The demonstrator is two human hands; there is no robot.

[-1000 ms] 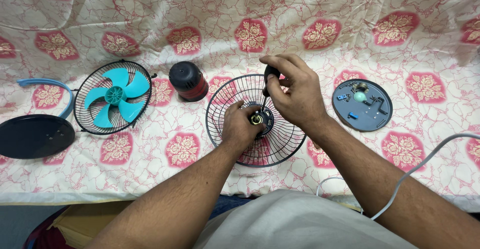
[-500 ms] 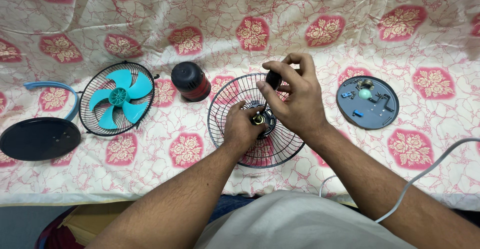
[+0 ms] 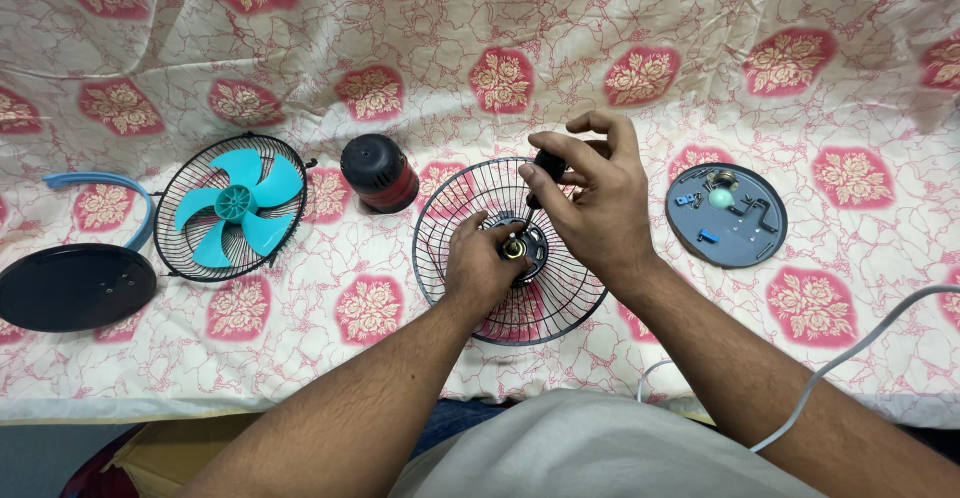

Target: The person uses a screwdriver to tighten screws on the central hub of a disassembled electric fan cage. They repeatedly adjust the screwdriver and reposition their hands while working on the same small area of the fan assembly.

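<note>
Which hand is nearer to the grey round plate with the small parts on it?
Right. The right hand holds a screwdriver over the black fan grille, just left of the grey round plate. The left hand sits farther left, at the grille's hub.

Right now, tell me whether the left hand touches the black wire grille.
Touching. The head view shows the left hand resting on the black wire grille, fingers closed around its centre hub.

We see bright, even light from above, soft shadows under the fan guard (image 3: 510, 248), everything sharp, and slight bending toward the cloth's (image 3: 700, 28) corners.
</note>
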